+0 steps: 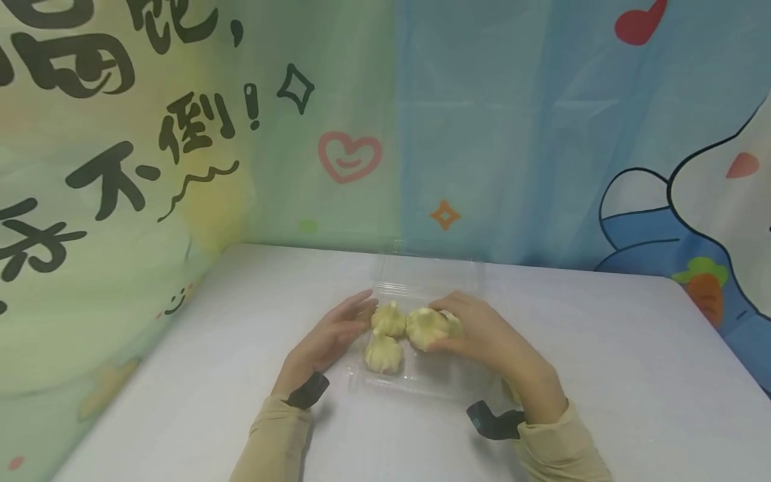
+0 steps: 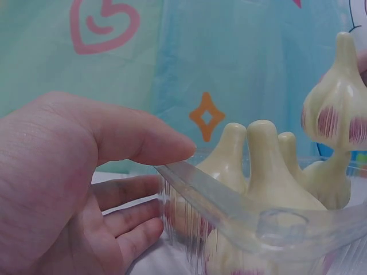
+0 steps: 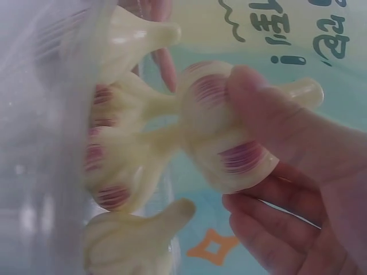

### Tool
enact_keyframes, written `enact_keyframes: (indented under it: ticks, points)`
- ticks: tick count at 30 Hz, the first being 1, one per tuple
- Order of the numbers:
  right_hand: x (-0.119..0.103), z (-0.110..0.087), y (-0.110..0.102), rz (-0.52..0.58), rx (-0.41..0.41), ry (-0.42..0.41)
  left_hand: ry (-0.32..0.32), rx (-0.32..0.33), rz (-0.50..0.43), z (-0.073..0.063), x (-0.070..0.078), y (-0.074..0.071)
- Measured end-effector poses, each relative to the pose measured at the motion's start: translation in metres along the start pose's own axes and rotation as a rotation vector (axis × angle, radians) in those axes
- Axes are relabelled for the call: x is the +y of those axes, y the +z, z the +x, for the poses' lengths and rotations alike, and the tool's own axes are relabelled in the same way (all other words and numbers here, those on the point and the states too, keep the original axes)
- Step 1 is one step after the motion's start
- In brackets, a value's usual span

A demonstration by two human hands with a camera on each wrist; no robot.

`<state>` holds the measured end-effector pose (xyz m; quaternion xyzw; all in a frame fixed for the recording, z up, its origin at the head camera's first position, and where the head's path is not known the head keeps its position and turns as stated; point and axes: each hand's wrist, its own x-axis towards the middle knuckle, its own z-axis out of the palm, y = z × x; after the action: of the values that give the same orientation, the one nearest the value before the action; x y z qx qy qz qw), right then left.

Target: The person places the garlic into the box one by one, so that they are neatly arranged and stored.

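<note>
My right hand [image 1: 484, 335] pinches a garlic bulb [image 1: 426, 328] between thumb and fingers, lifted over a clear plastic box [image 1: 415, 387]. The held bulb [image 3: 226, 129] is cream with purple streaks, its stem beside the thumb in the right wrist view. More garlic bulbs [image 1: 384, 353] stand in the box, stems up; one is partly covered by the right hand. My left hand [image 1: 334, 335] is at the box's left side. In the left wrist view, its thumb touches the rim [image 2: 200, 192] near a corner, and its fairly straight fingers [image 2: 135, 217] lie along the outer wall.
The box's clear lid [image 1: 430, 273] lies folded back toward the rear of the white table [image 1: 205, 395]. Something pale yellow [image 1: 512, 391] shows partly behind the right wrist. A printed curtain [image 1: 470, 120] hangs behind the table and along its left side.
</note>
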<state>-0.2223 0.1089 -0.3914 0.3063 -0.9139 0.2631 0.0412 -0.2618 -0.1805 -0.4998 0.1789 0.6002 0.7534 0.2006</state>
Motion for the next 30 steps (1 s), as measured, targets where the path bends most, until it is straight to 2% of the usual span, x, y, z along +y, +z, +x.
enact_keyframes:
  ticks: [17,23,30]
  points:
    - [0.003,0.004,0.012,-0.062,-0.040,-0.012,-0.009,0.012,-0.011,0.000,0.000,0.001]
    - [0.003,0.004,0.015,-0.031,-0.061,0.002,-0.013,0.012,-0.012,0.002,-0.002,-0.001]
    - [0.004,0.005,0.019,-0.038,-0.078,-0.035,-0.018,0.013,-0.020,0.002,-0.002,-0.002]
